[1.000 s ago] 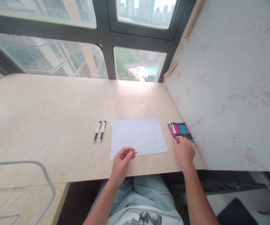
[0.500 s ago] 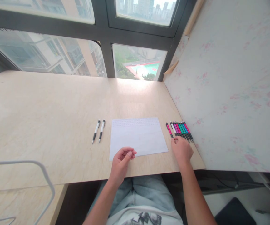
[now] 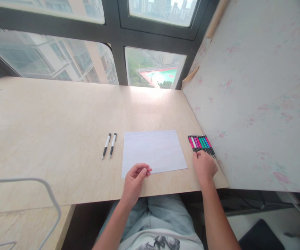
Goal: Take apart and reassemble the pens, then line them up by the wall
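Observation:
My right hand (image 3: 204, 166) is closed at the lower end of a pink pen (image 3: 190, 141), the leftmost of a tight row on the right of the desk. The hand covers that pen's tip. Beside it in the row lie several more pens (image 3: 202, 141) in white, purple, green, blue and pink, with black grips. My left hand (image 3: 136, 178) rests over the near edge of a white sheet of paper (image 3: 155, 151), its fingers loosely curled in and the thumb against them, with nothing seen in it. Handwriting fills the sheet's top lines.
Two white pens with black grips, one (image 3: 106, 146) left of the other (image 3: 113, 146), lie left of the paper. A flowered wall (image 3: 256, 104) bounds the desk (image 3: 61, 139) at right, windows at the back. A grey cable (image 3: 49, 191) curves across the lower left.
My right hand has slid the pink pen a little to the right, closing the gap to the row. The left hand and the paper have stayed put.

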`<action>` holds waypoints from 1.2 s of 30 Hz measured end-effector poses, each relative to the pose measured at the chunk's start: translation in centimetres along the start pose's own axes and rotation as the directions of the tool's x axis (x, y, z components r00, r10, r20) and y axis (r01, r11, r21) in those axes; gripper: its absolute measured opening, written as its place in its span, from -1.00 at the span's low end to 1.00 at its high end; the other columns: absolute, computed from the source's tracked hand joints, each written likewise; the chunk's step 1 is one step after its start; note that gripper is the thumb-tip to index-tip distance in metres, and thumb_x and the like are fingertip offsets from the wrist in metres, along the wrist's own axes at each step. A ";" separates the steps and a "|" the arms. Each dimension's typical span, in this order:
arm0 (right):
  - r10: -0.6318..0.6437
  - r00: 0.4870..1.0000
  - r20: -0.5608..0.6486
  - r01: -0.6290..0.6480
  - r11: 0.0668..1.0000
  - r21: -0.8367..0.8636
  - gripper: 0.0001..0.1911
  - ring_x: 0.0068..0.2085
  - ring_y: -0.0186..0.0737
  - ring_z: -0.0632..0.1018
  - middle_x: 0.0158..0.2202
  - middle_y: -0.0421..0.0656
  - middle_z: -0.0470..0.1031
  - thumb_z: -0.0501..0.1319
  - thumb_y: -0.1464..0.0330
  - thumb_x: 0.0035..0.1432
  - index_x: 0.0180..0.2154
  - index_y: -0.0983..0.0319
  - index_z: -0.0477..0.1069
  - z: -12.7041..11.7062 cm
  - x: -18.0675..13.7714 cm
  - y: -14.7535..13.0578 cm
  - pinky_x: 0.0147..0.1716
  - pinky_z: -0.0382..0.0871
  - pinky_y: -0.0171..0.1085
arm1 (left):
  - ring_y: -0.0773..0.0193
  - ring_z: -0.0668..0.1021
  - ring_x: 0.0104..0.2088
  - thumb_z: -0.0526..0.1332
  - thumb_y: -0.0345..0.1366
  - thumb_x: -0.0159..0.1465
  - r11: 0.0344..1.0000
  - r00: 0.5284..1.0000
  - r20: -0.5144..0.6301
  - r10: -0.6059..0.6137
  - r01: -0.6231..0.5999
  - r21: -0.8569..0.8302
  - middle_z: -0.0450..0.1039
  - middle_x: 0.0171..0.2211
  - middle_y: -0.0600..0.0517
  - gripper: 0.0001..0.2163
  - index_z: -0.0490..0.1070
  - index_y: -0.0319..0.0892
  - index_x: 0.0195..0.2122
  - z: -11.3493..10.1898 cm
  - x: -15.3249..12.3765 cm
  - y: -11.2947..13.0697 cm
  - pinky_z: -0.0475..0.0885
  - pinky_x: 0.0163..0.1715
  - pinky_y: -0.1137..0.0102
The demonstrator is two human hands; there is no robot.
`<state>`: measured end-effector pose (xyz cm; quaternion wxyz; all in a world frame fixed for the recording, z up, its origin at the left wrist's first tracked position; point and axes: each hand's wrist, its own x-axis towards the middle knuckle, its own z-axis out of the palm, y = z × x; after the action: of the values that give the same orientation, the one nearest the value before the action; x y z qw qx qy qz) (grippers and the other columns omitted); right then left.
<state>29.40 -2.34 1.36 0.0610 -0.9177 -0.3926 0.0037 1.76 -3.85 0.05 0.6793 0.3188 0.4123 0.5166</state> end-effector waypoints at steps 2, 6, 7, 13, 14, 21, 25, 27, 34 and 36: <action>0.001 1.000 -0.013 -0.001 1.000 0.000 -0.75 -0.34 -0.14 0.50 -0.27 -0.05 0.53 0.11 0.22 0.23 -0.26 0.18 0.52 0.1 -0.1 0.0 -0.42 0.20 -0.28 | 0.31 0.48 -0.36 0.31 -0.27 0.18 1.000 1.000 0.002 -0.003 0.003 -0.003 0.54 -0.36 -0.02 -0.86 0.52 -0.18 -0.25 0.1 0.0 0.1 0.38 -0.28 0.41; -0.023 0.999 -0.037 0.023 1.000 -0.004 -0.76 -0.35 -0.14 0.50 -0.26 -0.05 0.54 0.11 0.23 0.23 -0.27 0.18 0.51 0.2 -0.2 0.0 -0.43 0.19 -0.28 | 0.31 0.48 -0.37 0.32 -0.27 0.17 1.000 1.000 0.002 0.001 -0.001 -0.009 0.54 -0.37 -0.02 -0.86 0.52 -0.19 -0.27 0.2 0.0 0.2 0.37 -0.29 0.41; -0.024 0.999 -0.038 0.024 1.000 -0.004 -0.75 -0.35 -0.14 0.50 -0.26 -0.05 0.54 0.11 0.22 0.23 -0.27 0.17 0.51 0.2 -0.2 0.0 -0.43 0.19 -0.28 | 0.31 0.48 -0.37 0.32 -0.28 0.17 1.000 1.000 0.005 0.004 -0.003 -0.009 0.54 -0.37 -0.02 -0.86 0.52 -0.19 -0.26 0.2 -0.1 0.2 0.37 -0.29 0.41; 0.005 1.000 -0.011 -0.005 1.000 0.006 -0.75 -0.32 -0.10 0.52 -0.24 -0.05 0.55 0.11 0.20 0.22 -0.23 0.16 0.50 0.4 -0.2 0.1 -0.40 0.23 -0.24 | 0.31 0.47 -0.37 0.29 -0.27 0.20 1.000 1.000 0.022 0.019 -0.020 0.012 0.54 -0.36 -0.04 -0.85 0.50 -0.19 -0.24 0.2 -0.2 0.1 0.36 -0.29 0.40; 0.005 1.000 -0.011 -0.005 1.000 0.006 -0.74 -0.32 -0.09 0.52 -0.23 -0.05 0.55 0.10 0.20 0.22 -0.22 0.16 0.50 0.4 -0.2 0.1 -0.40 0.24 -0.24 | 0.30 0.47 -0.37 0.29 -0.27 0.19 1.000 1.000 0.023 0.021 -0.022 0.018 0.55 -0.36 -0.04 -0.85 0.50 -0.19 -0.24 0.2 -0.2 0.1 0.37 -0.29 0.39; 0.015 1.000 0.024 -0.014 1.000 -0.011 -0.73 -0.29 -0.05 0.53 -0.25 -0.04 0.55 0.09 0.18 0.23 -0.20 0.14 0.50 0.5 0.0 0.0 -0.35 0.30 -0.19 | 0.29 0.48 -0.37 0.29 -0.26 0.20 1.000 0.999 0.044 0.017 -0.018 0.025 0.55 -0.35 -0.04 -0.85 0.50 -0.18 -0.23 0.0 -0.1 0.0 0.36 -0.29 0.38; 0.040 0.998 0.043 -0.039 0.999 -0.022 -0.72 -0.28 -0.04 0.53 -0.24 -0.04 0.54 0.08 0.17 0.23 -0.21 0.14 0.50 0.4 0.2 -0.2 -0.35 0.31 -0.18 | 0.30 0.47 -0.37 0.28 -0.28 0.21 1.000 0.999 0.049 0.015 -0.016 0.010 0.55 -0.35 -0.03 -0.87 0.50 -0.17 -0.23 0.0 -0.2 0.0 0.36 -0.28 0.39; 0.043 0.998 0.053 -0.042 0.999 -0.020 -0.72 -0.28 -0.04 0.53 -0.24 -0.04 0.54 0.08 0.17 0.23 -0.20 0.14 0.49 0.4 0.2 -0.2 -0.34 0.30 -0.18 | 0.30 0.47 -0.37 0.28 -0.28 0.21 1.000 0.999 0.041 0.011 -0.011 0.004 0.54 -0.36 -0.03 -0.87 0.50 -0.18 -0.25 0.2 -0.3 0.1 0.36 -0.29 0.39; 0.021 1.000 0.003 -0.021 0.998 0.064 -0.70 -0.39 -0.12 0.49 -0.33 -0.08 0.55 0.11 0.15 0.20 -0.19 0.18 0.46 0.1 -0.4 0.2 -0.46 0.15 -0.26 | 0.28 0.47 -0.37 0.27 -0.23 0.21 0.995 0.998 -0.020 0.053 -0.051 0.089 0.53 -0.32 -0.07 -0.85 0.51 -0.21 -0.31 -0.8 -0.2 2.2 0.38 -0.34 0.39; -0.071 0.997 -0.017 0.073 0.989 0.127 -0.76 -0.43 -0.18 0.45 -0.39 -0.12 0.54 0.13 0.20 0.19 -0.26 0.19 0.47 0.3 -1.1 -0.3 -0.49 0.07 -0.29 | 0.27 0.48 -0.37 0.26 -0.22 0.20 0.979 0.990 -0.081 0.113 -0.097 0.177 0.53 -0.31 -0.07 -0.84 0.50 -0.20 -0.29 -2.2 0.3 3.7 0.38 -0.36 0.39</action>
<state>28.42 -2.87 1.07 0.1222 -0.8971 -0.4241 0.0211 -1.78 -2.60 2.16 0.6015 0.3742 0.4683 0.5281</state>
